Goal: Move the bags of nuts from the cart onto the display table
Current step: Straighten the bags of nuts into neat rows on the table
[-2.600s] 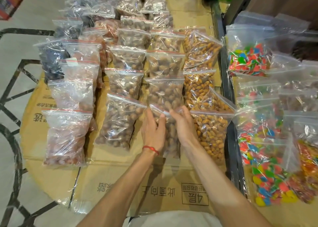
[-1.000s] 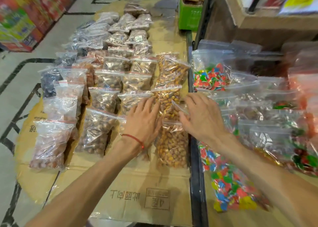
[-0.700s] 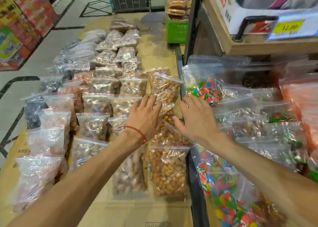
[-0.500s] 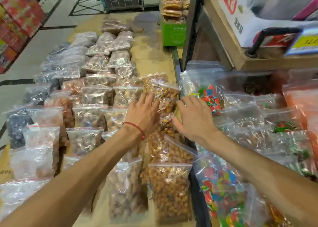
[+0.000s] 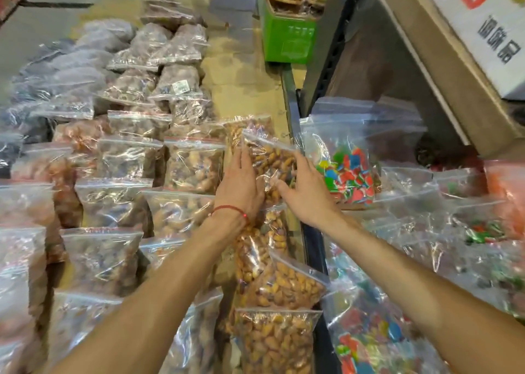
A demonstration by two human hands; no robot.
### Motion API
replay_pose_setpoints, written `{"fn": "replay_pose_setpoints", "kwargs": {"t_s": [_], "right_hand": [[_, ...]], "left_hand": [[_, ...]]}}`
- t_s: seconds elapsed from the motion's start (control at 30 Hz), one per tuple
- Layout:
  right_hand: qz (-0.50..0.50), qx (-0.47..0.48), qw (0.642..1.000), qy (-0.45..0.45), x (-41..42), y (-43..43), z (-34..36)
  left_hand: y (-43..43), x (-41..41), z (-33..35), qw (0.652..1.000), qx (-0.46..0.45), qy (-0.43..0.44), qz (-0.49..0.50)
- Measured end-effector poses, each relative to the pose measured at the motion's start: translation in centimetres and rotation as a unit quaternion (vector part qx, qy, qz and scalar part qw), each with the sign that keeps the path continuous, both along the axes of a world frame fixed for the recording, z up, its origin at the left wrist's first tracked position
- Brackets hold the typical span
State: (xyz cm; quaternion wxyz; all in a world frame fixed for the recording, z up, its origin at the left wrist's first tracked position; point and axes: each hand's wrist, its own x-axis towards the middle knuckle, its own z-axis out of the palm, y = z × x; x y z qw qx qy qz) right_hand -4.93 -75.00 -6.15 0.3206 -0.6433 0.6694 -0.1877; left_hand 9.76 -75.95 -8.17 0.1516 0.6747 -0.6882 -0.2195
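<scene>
A shop table (image 5: 244, 95) topped with brown card is filling most of the view. Many clear bags of nuts are lying on it in rows, from 6 o'clock round to 12 o'clock of the hands. The left hand (image 5: 241, 183) is lying flat, fingers straight, on the left edge of one nut bag (image 5: 272, 158) far along the right row. The right hand (image 5: 308, 194) is touching its right edge with spread fingers. Neither is curling round it. At 3 o'clock, sweets bags (image 5: 346, 172) are lying in what is likely the cart. The job is looking nearly done, but I cannot tell if nut bags are waiting there.
</scene>
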Motion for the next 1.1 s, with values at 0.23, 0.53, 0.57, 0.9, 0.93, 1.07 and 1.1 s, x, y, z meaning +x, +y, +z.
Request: {"fn": "replay_pose_setpoints", "kwargs": {"t_s": [0.23,0.53,0.57,0.9,0.93,1.07,1.1], "right_hand": [[-0.089,0.140,0.968,-0.190,1.1,-0.5,-1.1],[-0.104,0.144,0.940,-0.289,1.2,-2.1,-1.6],[-0.111,0.147,0.936,-0.299,1.3,-2.1,-1.5],[-0.119,0.165,0.915,-0.350,1.9,-0.3,-1.8],[-0.116,0.164,0.916,-0.347,1.7,0.0,-1.6],[-0.106,0.133,0.937,-0.307,0.7,2.8,-0.9],[-0.104,0.128,0.942,-0.293,0.3,3.6,-0.9]], "left_hand": [[-0.4,-0.9,-2.1,0.987,0.058,0.118,0.089],[0.9,-2.5,-2.3,0.959,0.071,0.169,0.215],[0.9,-2.6,-2.4,0.958,0.066,0.177,0.218],[1.2,-0.2,-1.9,0.960,0.070,0.191,0.195],[1.6,-0.2,-1.8,0.962,0.072,0.188,0.183],[4.2,-0.5,-1.2,0.972,0.045,0.183,0.143],[5.2,-0.6,-0.8,0.975,0.028,0.174,0.132]]}}
